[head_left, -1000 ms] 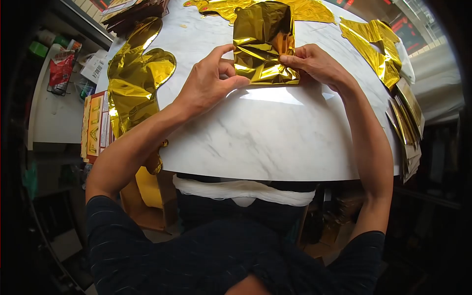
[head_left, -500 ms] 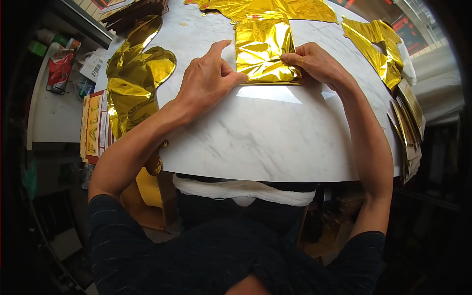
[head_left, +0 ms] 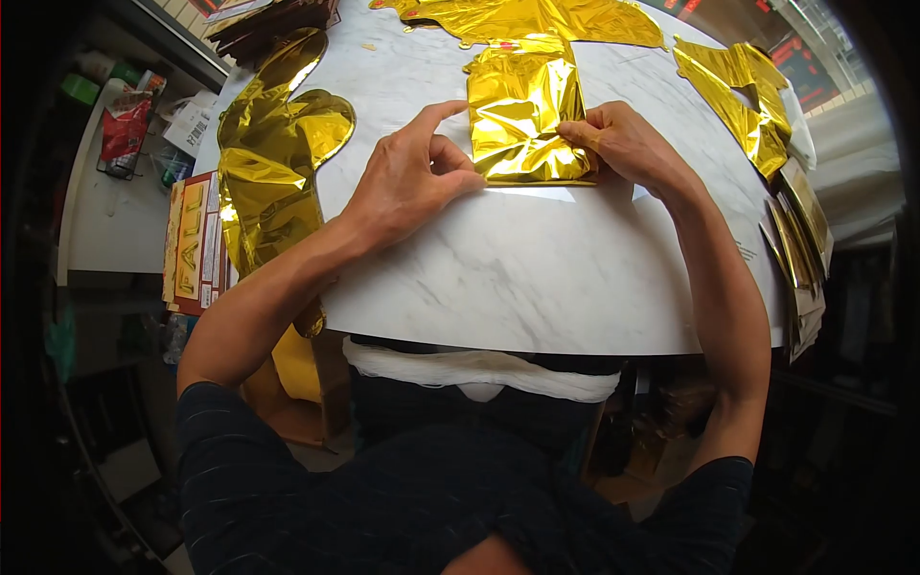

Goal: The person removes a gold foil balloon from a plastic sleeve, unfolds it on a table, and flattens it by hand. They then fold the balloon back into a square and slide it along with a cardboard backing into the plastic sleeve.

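A gold foil balloon (head_left: 525, 115), folded into a crinkled rectangle, lies flat on the white marbled table (head_left: 517, 259). At its left edge is my left hand (head_left: 407, 177), thumb and index finger spread in a wide curve. The thumb tip sits by the lower left corner and the index tip by the left side. My right hand (head_left: 628, 144) pinches the foil's right edge between thumb and fingers; some of those fingers are hidden under it. Just behind the folded piece, more flat gold foil (head_left: 575, 21) spreads along the far side.
To the left, a gold foil balloon (head_left: 273, 172) hangs over the table edge beside a printed "FALL" package (head_left: 192, 244). Gold foil (head_left: 743, 105) lies at the far right, above a stack of flat packs (head_left: 803, 249). Dark red packages (head_left: 273, 31) are piled at the back left.
The view has shifted slightly, so everything sits a little lower and to the right. My left index finger has come down closer to the foil's left edge. My right hand keeps its pinch.
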The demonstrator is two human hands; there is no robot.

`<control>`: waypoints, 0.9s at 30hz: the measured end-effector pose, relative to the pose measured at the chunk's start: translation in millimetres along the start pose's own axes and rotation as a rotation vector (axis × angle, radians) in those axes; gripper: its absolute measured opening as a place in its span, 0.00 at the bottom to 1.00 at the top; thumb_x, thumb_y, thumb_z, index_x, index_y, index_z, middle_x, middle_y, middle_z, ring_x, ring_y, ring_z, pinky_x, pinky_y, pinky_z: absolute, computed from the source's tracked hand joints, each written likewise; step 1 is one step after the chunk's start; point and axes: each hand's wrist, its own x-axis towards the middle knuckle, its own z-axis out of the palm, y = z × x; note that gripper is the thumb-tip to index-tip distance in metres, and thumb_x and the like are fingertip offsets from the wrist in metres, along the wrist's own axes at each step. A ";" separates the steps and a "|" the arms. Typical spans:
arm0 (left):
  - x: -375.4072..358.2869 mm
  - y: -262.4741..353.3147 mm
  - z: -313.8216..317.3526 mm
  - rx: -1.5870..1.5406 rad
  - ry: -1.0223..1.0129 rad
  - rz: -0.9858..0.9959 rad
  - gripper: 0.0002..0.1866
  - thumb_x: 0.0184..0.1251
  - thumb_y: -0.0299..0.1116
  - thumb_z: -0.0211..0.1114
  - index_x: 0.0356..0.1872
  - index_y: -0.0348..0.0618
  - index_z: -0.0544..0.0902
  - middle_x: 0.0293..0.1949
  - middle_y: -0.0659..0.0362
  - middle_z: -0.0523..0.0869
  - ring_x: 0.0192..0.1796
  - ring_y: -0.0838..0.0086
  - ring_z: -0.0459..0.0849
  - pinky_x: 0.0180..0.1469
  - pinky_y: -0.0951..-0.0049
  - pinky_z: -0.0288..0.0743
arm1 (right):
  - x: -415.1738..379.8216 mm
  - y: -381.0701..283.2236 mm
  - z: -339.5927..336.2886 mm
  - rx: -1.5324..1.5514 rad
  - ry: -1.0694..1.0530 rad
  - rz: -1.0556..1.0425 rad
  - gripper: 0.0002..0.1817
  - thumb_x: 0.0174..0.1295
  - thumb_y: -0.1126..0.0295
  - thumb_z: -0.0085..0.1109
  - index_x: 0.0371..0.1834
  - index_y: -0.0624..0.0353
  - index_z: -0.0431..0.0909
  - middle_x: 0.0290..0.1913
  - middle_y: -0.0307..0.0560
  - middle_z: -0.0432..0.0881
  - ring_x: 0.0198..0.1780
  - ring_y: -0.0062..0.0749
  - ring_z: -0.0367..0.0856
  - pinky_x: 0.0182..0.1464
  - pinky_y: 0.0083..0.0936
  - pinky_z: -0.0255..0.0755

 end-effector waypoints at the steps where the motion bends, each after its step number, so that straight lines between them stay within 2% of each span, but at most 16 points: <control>1: -9.1 1.3 0.3 0.028 -0.007 0.054 0.40 0.59 0.26 0.77 0.74 0.38 0.70 0.37 0.53 0.92 0.38 0.68 0.90 0.47 0.67 0.83 | -9.7 0.0 4.4 0.002 -0.001 0.014 0.24 0.74 0.53 0.64 0.25 0.61 0.82 0.20 0.35 0.75 0.22 0.20 0.67 0.26 0.29 0.59; 2: -19.0 2.7 0.8 0.056 -0.015 0.108 0.40 0.59 0.26 0.77 0.74 0.39 0.70 0.38 0.53 0.92 0.38 0.66 0.90 0.47 0.66 0.83 | -22.7 -3.3 9.5 0.004 0.000 0.028 0.25 0.74 0.53 0.64 0.25 0.62 0.82 0.20 0.35 0.74 0.22 0.20 0.67 0.26 0.29 0.60; 3: -28.6 2.8 1.2 0.038 -0.048 0.078 0.45 0.58 0.25 0.79 0.78 0.43 0.68 0.41 0.58 0.93 0.46 0.72 0.90 0.56 0.68 0.79 | -35.6 -3.7 15.3 0.031 0.015 0.040 0.25 0.74 0.52 0.64 0.25 0.63 0.83 0.19 0.35 0.74 0.22 0.20 0.67 0.26 0.29 0.60; 5: -46.3 1.1 3.9 0.058 -0.064 0.105 0.46 0.57 0.24 0.80 0.78 0.44 0.67 0.43 0.57 0.94 0.49 0.69 0.91 0.58 0.67 0.79 | -55.6 2.8 22.1 -0.027 0.022 0.050 0.25 0.75 0.54 0.62 0.26 0.64 0.84 0.19 0.36 0.74 0.22 0.19 0.68 0.26 0.28 0.62; 7: -60.9 -1.1 8.4 0.049 -0.071 0.100 0.46 0.56 0.25 0.80 0.78 0.45 0.68 0.41 0.57 0.94 0.47 0.69 0.90 0.58 0.67 0.78 | -75.5 4.2 32.8 0.024 -0.003 0.069 0.24 0.77 0.55 0.61 0.27 0.65 0.84 0.19 0.36 0.75 0.21 0.19 0.70 0.25 0.26 0.63; 9: -71.2 -4.0 13.4 0.151 -0.021 0.249 0.45 0.56 0.25 0.81 0.77 0.45 0.69 0.38 0.59 0.94 0.44 0.70 0.90 0.59 0.68 0.77 | -87.3 12.3 40.3 0.107 0.002 0.076 0.24 0.77 0.56 0.61 0.27 0.65 0.84 0.19 0.36 0.76 0.21 0.18 0.70 0.25 0.25 0.64; 13: -76.7 0.8 15.2 0.139 -0.028 0.233 0.44 0.57 0.25 0.80 0.77 0.45 0.70 0.35 0.60 0.93 0.41 0.72 0.89 0.59 0.68 0.76 | -98.9 7.8 40.6 0.085 0.008 0.090 0.25 0.77 0.55 0.61 0.28 0.67 0.84 0.21 0.38 0.79 0.22 0.18 0.74 0.25 0.25 0.66; 16: -76.2 7.5 12.7 -0.049 -0.104 0.054 0.42 0.60 0.26 0.78 0.77 0.44 0.69 0.35 0.59 0.92 0.41 0.70 0.89 0.57 0.66 0.77 | -101.7 2.6 41.4 0.117 -0.003 0.085 0.24 0.77 0.56 0.61 0.30 0.67 0.85 0.23 0.39 0.80 0.23 0.20 0.76 0.26 0.24 0.69; 17: -75.9 5.9 12.1 -0.045 -0.102 0.057 0.42 0.60 0.26 0.78 0.77 0.44 0.69 0.35 0.59 0.92 0.41 0.70 0.89 0.57 0.66 0.77 | -102.1 1.2 41.9 0.118 -0.001 0.081 0.24 0.77 0.56 0.61 0.30 0.67 0.85 0.23 0.39 0.80 0.23 0.20 0.76 0.26 0.24 0.69; 19: -75.4 2.1 12.0 0.083 -0.093 0.198 0.41 0.62 0.26 0.77 0.77 0.43 0.68 0.35 0.58 0.92 0.41 0.67 0.89 0.55 0.65 0.77 | -102.8 -0.4 42.2 0.128 -0.006 0.100 0.22 0.77 0.55 0.62 0.28 0.60 0.83 0.22 0.34 0.79 0.22 0.16 0.72 0.26 0.21 0.64; 23: -77.2 3.0 12.3 0.069 -0.105 0.189 0.40 0.63 0.27 0.76 0.76 0.42 0.67 0.35 0.58 0.91 0.41 0.66 0.89 0.55 0.64 0.77 | -99.4 5.2 44.0 0.114 0.011 0.103 0.21 0.77 0.56 0.62 0.31 0.62 0.85 0.23 0.34 0.81 0.23 0.15 0.72 0.27 0.20 0.64; 25: -77.9 4.3 12.8 0.125 -0.094 0.199 0.40 0.64 0.28 0.75 0.77 0.42 0.67 0.35 0.58 0.91 0.41 0.66 0.89 0.53 0.64 0.78 | -97.6 7.3 43.8 0.110 0.009 0.063 0.23 0.77 0.56 0.61 0.31 0.67 0.86 0.23 0.42 0.82 0.23 0.23 0.78 0.28 0.26 0.74; 26: -77.7 8.6 11.3 0.126 -0.095 0.202 0.40 0.64 0.28 0.75 0.77 0.42 0.67 0.35 0.58 0.91 0.41 0.66 0.89 0.53 0.64 0.78 | -97.9 7.2 43.6 0.111 0.012 0.063 0.23 0.77 0.56 0.61 0.31 0.67 0.86 0.23 0.42 0.82 0.23 0.23 0.78 0.28 0.26 0.74; 27: -77.1 15.5 8.5 0.136 -0.118 0.118 0.39 0.65 0.29 0.75 0.76 0.42 0.68 0.36 0.57 0.91 0.42 0.65 0.88 0.51 0.64 0.79 | -98.3 6.5 43.6 0.096 0.016 0.062 0.23 0.77 0.56 0.62 0.31 0.67 0.86 0.23 0.42 0.82 0.23 0.23 0.78 0.28 0.26 0.74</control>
